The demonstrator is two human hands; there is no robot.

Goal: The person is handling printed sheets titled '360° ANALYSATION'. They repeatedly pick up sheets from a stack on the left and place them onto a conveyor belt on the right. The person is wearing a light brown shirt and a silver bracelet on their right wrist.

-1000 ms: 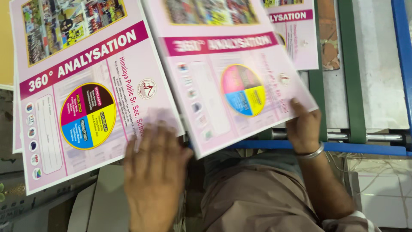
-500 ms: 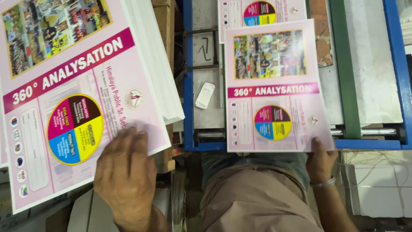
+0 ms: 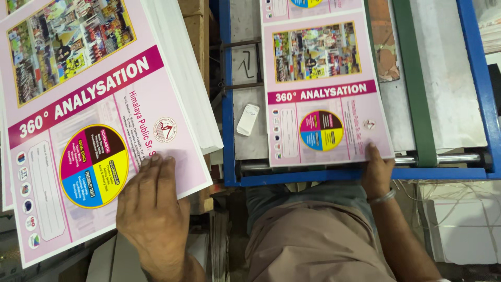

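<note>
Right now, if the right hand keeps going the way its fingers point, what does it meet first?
The right hand already rests on the near edge of the pink printed sheet on the blue-framed machine bed. Going straight on, it slides up that sheet towards the four-colour circle; nothing else appears to block it.

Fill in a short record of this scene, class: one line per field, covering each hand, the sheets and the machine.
Left hand: flat on the top sheet of the pink stack, fingers spread.
Right hand: fingers on the near right corner of the single pink sheet.
Single sheet: flat on the grey metal bed inside the blue frame.
Small white object: on the bed, left of the sheet.
Wrist: metal bangle.
</note>
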